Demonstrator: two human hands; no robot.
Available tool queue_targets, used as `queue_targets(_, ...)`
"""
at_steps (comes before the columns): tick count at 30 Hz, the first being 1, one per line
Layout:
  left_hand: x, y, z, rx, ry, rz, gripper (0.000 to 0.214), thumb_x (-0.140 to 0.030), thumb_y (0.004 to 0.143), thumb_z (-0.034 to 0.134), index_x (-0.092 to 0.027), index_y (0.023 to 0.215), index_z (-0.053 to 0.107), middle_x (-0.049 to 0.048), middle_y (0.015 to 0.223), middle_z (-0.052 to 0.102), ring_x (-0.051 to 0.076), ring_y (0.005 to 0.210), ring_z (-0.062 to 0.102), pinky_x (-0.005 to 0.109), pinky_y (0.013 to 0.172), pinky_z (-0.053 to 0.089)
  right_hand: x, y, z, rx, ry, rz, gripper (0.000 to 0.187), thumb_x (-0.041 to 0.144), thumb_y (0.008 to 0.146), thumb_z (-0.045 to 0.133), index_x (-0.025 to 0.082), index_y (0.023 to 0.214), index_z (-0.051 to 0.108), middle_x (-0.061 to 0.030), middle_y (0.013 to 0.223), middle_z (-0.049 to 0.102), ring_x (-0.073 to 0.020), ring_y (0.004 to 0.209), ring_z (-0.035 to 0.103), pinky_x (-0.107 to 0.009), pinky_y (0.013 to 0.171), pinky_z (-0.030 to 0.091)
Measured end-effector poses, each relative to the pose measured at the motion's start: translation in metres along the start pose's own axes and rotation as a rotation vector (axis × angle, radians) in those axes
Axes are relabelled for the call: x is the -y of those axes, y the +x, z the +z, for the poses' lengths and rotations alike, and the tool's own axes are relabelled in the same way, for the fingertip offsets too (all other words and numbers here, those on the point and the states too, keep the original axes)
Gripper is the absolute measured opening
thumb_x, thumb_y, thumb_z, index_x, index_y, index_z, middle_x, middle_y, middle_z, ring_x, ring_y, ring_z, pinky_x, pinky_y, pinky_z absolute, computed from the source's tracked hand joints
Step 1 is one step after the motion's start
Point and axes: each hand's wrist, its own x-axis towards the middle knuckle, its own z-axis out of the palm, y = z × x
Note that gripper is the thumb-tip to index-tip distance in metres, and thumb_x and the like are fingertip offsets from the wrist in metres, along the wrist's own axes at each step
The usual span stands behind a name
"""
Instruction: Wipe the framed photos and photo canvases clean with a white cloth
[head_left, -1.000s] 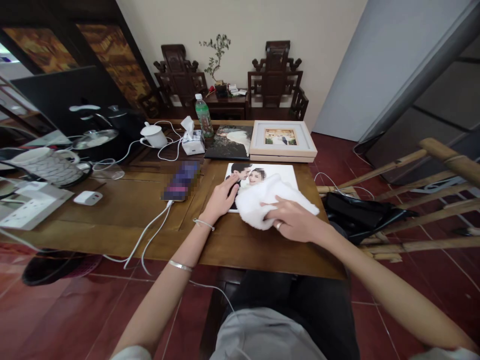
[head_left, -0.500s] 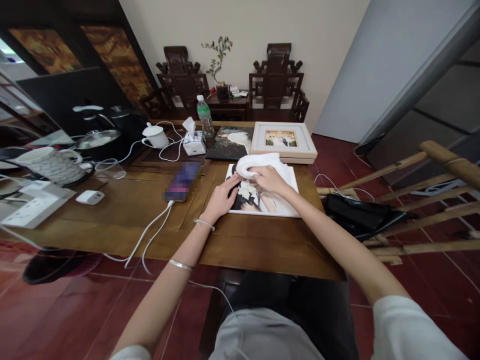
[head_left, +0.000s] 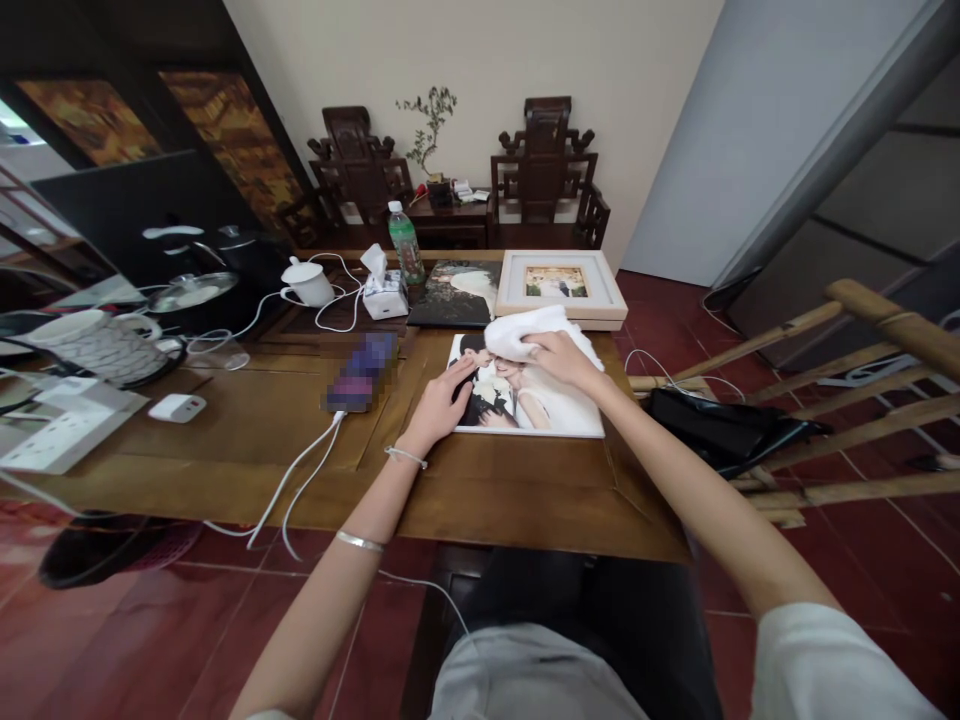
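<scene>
A photo panel with a couple's picture lies flat near the right end of the wooden table. My left hand rests on its left edge, fingers stretched out flat. Bunched in my right hand is a white cloth, pressed on the upper right part of the panel and covering its top edge there. Just beyond lie a framed photo in a light wood frame and a dark photo panel.
Left of the panel lies a phone with a white cable. Farther back stand a tissue box, a green-labelled bottle and a lidded white cup. A power strip sits far left. A bamboo rack stands right of the table.
My right hand has slid the cloth slightly to the right over the panel, uncovering more of the couple's picture. My left hand stays at the left edge. The view has shifted slightly.
</scene>
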Motion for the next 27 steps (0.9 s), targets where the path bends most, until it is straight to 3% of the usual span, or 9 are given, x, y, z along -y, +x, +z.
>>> queue_targets(3,0.0,0.0,0.0,-0.001,0.019,-0.012,0.041,-0.025,0.093,0.041,-0.013,0.129,0.058,0.0104,0.14,0.052,0.021,0.135,0.044,0.04,0.116,0.032,-0.022,-0.023,-0.006,-0.062,-0.134,0.041,0.038,0.015,0.079,0.041,0.018,0.099,0.073,-0.0072,0.105,0.073,-0.0262,0.097,0.065,-0.037,0.091,0.044)
queue_targets(6,0.001,0.0,0.001,-0.004,0.023,-0.014,0.041,-0.025,0.093,0.041,-0.015,0.129,0.058,0.0093,0.141,0.052,0.02,0.135,0.044,0.04,0.115,0.033,-0.028,-0.054,-0.001,-0.109,-0.247,-0.011,0.039,0.014,0.077,0.042,0.016,0.103,0.071,-0.0104,0.105,0.073,-0.029,0.101,0.065,-0.05,0.102,0.037)
queue_targets(10,0.002,0.0,0.002,-0.009,0.028,-0.014,0.041,-0.025,0.093,0.041,-0.015,0.129,0.058,0.0091,0.14,0.053,0.021,0.135,0.044,0.041,0.115,0.033,-0.005,-0.109,0.009,-0.116,-0.287,-0.177,0.032,0.013,0.076,0.044,0.013,0.092,0.071,-0.0201,0.12,0.065,-0.034,0.122,0.054,-0.063,0.106,0.029)
queue_targets(13,0.001,0.0,0.002,-0.005,0.046,-0.014,0.041,-0.025,0.094,0.041,-0.013,0.129,0.058,0.0105,0.139,0.054,0.022,0.134,0.044,0.042,0.116,0.032,0.02,-0.145,0.009,-0.075,-0.267,-0.273,0.027,0.01,0.075,0.044,0.014,0.083,0.07,-0.0237,0.126,0.06,-0.0328,0.126,0.051,-0.064,0.107,0.029)
queue_targets(16,0.0,0.0,0.001,0.001,0.055,-0.012,0.041,-0.025,0.094,0.04,-0.015,0.13,0.057,0.0097,0.14,0.053,0.021,0.135,0.044,0.042,0.115,0.032,0.033,-0.162,0.004,-0.025,-0.248,-0.298,0.027,0.009,0.075,0.044,0.015,0.082,0.069,-0.0241,0.125,0.061,-0.0312,0.124,0.053,-0.063,0.106,0.031)
queue_targets(20,-0.001,0.0,-0.001,0.009,0.053,-0.007,0.041,-0.026,0.094,0.04,-0.015,0.129,0.057,0.0098,0.141,0.052,0.022,0.135,0.044,0.043,0.115,0.032,0.026,-0.148,-0.002,0.007,-0.231,-0.245,0.031,0.011,0.076,0.044,0.017,0.092,0.07,-0.0191,0.12,0.065,-0.0287,0.123,0.054,-0.059,0.106,0.033)
queue_targets(23,-0.001,0.0,-0.002,0.016,0.048,-0.002,0.042,-0.027,0.094,0.04,-0.013,0.129,0.058,0.0117,0.14,0.053,0.023,0.134,0.045,0.042,0.115,0.033,0.012,-0.117,-0.007,0.0,-0.254,-0.167,0.036,0.013,0.077,0.044,0.016,0.1,0.071,-0.0154,0.114,0.069,-0.0293,0.116,0.058,-0.055,0.105,0.035)
queue_targets(27,-0.002,0.001,-0.004,0.023,0.049,-0.003,0.042,-0.027,0.094,0.041,-0.011,0.129,0.058,0.013,0.139,0.053,0.023,0.134,0.044,0.042,0.116,0.032,-0.009,-0.069,-0.018,0.009,-0.256,-0.037,0.041,0.014,0.077,0.042,0.017,0.106,0.071,-0.0093,0.1,0.073,-0.0268,0.094,0.064,-0.044,0.092,0.044)
